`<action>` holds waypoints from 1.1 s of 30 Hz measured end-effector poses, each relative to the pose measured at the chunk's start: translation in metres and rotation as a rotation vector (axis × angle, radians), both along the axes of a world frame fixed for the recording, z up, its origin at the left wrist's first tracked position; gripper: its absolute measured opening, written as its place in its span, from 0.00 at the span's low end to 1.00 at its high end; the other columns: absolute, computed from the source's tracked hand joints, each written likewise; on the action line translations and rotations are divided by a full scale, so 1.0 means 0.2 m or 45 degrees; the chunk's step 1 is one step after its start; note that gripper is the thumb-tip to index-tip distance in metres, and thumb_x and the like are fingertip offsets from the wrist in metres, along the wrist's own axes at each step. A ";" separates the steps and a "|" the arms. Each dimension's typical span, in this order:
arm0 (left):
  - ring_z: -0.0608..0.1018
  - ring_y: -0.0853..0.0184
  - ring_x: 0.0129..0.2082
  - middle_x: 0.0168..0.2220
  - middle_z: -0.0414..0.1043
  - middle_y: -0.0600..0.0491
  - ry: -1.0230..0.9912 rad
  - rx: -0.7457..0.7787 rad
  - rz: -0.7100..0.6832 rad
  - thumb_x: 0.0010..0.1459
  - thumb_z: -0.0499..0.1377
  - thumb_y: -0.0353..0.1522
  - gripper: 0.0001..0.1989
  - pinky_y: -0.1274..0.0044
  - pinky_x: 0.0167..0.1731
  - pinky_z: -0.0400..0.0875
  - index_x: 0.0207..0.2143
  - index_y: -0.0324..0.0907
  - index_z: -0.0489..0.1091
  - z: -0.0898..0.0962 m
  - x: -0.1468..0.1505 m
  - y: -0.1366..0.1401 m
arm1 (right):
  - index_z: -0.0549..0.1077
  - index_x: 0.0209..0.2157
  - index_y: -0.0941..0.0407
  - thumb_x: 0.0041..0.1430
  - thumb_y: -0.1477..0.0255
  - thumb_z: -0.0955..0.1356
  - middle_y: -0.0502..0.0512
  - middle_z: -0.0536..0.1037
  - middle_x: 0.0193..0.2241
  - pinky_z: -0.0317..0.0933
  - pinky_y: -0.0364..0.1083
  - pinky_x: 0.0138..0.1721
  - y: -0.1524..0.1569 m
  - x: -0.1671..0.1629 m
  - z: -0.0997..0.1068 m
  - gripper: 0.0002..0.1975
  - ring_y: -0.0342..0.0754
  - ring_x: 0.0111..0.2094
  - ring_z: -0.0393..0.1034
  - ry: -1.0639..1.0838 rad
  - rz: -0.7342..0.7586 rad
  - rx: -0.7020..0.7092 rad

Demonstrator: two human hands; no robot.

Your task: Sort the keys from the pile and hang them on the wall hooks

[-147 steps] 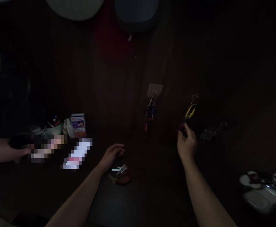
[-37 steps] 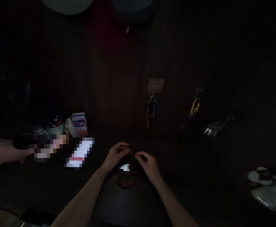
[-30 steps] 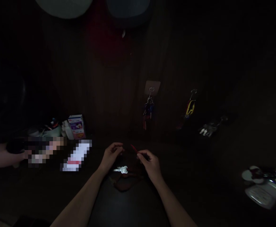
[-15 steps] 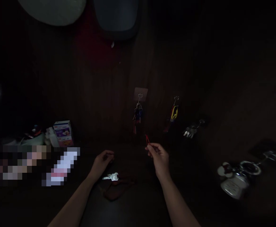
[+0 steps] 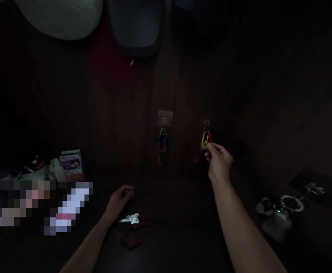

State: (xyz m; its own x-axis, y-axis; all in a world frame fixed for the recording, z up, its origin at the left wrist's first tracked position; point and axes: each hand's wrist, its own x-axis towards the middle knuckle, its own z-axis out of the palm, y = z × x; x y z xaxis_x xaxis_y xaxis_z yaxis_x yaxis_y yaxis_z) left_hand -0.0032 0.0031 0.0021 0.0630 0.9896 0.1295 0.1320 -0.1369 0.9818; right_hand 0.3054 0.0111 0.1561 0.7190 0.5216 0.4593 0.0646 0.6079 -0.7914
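Note:
My right hand [image 5: 221,161] is raised at the wall, with its thumb and fingers pinched on a thin red cord [image 5: 210,137]. The cord's loop is beside a yellow strap [image 5: 204,139] that hangs from a small metal hook [image 5: 206,122]. Low on the dark surface, my left hand [image 5: 120,201] rests with loosely curled fingers and nothing visible in it. Just right of its wrist lies a silver key [image 5: 130,218], close to a dark reddish-brown strap [image 5: 132,242]. Whatever hangs below the red cord is hidden behind my right hand or lost in the dark.
A bunch of keys [image 5: 162,142] hangs on another wall hook in the middle. Further right, a key ring [image 5: 292,203] with a pale tag hangs from a hook. Small boxes [image 5: 72,165] stand at the left. Caps [image 5: 136,30] hang above. The room is very dim.
My right hand has moved right and up with the red cord, reaching the hook with the yellow strap. It now covers the keys hanging right of there. My left hand stays in place.

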 end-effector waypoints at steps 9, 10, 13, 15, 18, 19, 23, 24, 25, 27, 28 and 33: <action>0.73 0.69 0.24 0.22 0.69 0.57 0.003 0.007 0.023 0.47 0.58 0.40 0.14 0.79 0.27 0.66 0.34 0.41 0.71 0.01 0.00 -0.01 | 0.72 0.23 0.58 0.36 0.72 0.73 0.46 0.75 0.18 0.49 0.32 0.11 0.11 0.04 0.12 0.09 0.34 0.14 0.61 0.130 0.086 -0.104; 0.73 0.69 0.24 0.22 0.70 0.57 0.007 0.009 0.025 0.46 0.58 0.40 0.14 0.79 0.27 0.66 0.33 0.41 0.71 0.01 0.00 0.00 | 0.72 0.23 0.58 0.36 0.72 0.73 0.46 0.75 0.18 0.49 0.32 0.11 0.11 0.04 0.12 0.08 0.34 0.14 0.60 0.141 0.093 -0.118; 0.73 0.69 0.24 0.22 0.70 0.56 0.012 0.001 0.023 0.46 0.59 0.40 0.14 0.78 0.26 0.66 0.33 0.40 0.71 0.00 0.00 0.00 | 0.71 0.22 0.58 0.38 0.73 0.72 0.46 0.74 0.16 0.47 0.32 0.10 0.12 0.04 0.12 0.07 0.34 0.13 0.60 0.195 0.117 -0.153; 0.73 0.69 0.24 0.23 0.71 0.56 0.007 0.001 0.015 0.46 0.59 0.40 0.14 0.78 0.27 0.67 0.33 0.40 0.71 0.00 -0.01 0.01 | 0.71 0.22 0.58 0.38 0.74 0.72 0.46 0.74 0.16 0.47 0.32 0.10 0.12 0.05 0.12 0.06 0.33 0.12 0.59 0.241 0.126 -0.167; 0.74 0.68 0.25 0.23 0.71 0.56 -0.003 0.016 0.014 0.46 0.59 0.40 0.14 0.78 0.27 0.67 0.33 0.41 0.71 -0.01 -0.01 0.02 | 0.70 0.22 0.58 0.38 0.73 0.72 0.45 0.74 0.16 0.47 0.32 0.10 0.11 0.06 0.12 0.07 0.33 0.12 0.59 0.229 0.130 -0.152; 0.74 0.68 0.25 0.23 0.71 0.56 -0.003 0.017 0.015 0.46 0.59 0.40 0.14 0.78 0.27 0.67 0.33 0.41 0.71 -0.01 -0.01 0.02 | 0.70 0.22 0.58 0.38 0.73 0.72 0.45 0.74 0.16 0.47 0.32 0.10 0.10 0.06 0.13 0.07 0.33 0.12 0.60 0.194 0.136 -0.137; 0.73 0.69 0.25 0.23 0.71 0.56 -0.005 0.010 0.015 0.46 0.59 0.39 0.14 0.78 0.27 0.67 0.34 0.41 0.71 -0.01 0.00 0.01 | 0.71 0.23 0.58 0.38 0.73 0.72 0.46 0.75 0.17 0.48 0.32 0.10 0.09 0.06 0.15 0.08 0.34 0.13 0.61 0.089 0.109 -0.072; 0.73 0.69 0.25 0.23 0.71 0.56 -0.006 0.009 0.017 0.46 0.59 0.39 0.14 0.78 0.27 0.67 0.33 0.41 0.71 -0.01 0.00 0.01 | 0.71 0.23 0.58 0.38 0.73 0.72 0.46 0.75 0.17 0.47 0.32 0.10 0.09 0.06 0.16 0.08 0.34 0.13 0.61 0.094 0.089 -0.072; 0.73 0.69 0.25 0.23 0.70 0.56 -0.006 0.007 0.019 0.46 0.59 0.39 0.14 0.78 0.27 0.67 0.33 0.40 0.71 -0.01 0.00 0.01 | 0.70 0.22 0.58 0.38 0.73 0.72 0.46 0.75 0.16 0.47 0.32 0.10 0.09 0.05 0.17 0.08 0.34 0.13 0.61 0.105 0.074 -0.079; 0.73 0.69 0.24 0.23 0.70 0.56 -0.009 0.002 0.024 0.46 0.59 0.39 0.14 0.78 0.27 0.66 0.33 0.40 0.71 -0.01 -0.01 0.01 | 0.69 0.21 0.58 0.38 0.74 0.72 0.46 0.75 0.16 0.47 0.32 0.09 0.09 0.05 0.18 0.07 0.34 0.13 0.60 0.136 0.065 -0.118; 0.73 0.69 0.24 0.23 0.70 0.56 -0.009 0.000 0.025 0.46 0.59 0.39 0.14 0.78 0.27 0.66 0.33 0.40 0.71 -0.01 -0.01 0.01 | 0.69 0.21 0.58 0.38 0.75 0.72 0.46 0.75 0.15 0.47 0.32 0.09 0.09 0.05 0.18 0.07 0.34 0.12 0.60 0.153 0.069 -0.142; 0.74 0.69 0.24 0.24 0.72 0.56 -0.004 -0.002 0.014 0.46 0.58 0.40 0.14 0.78 0.28 0.67 0.33 0.41 0.71 -0.01 -0.01 0.01 | 0.70 0.21 0.59 0.39 0.76 0.70 0.47 0.75 0.15 0.47 0.32 0.09 0.08 0.03 0.13 0.05 0.34 0.12 0.60 0.215 0.121 -0.195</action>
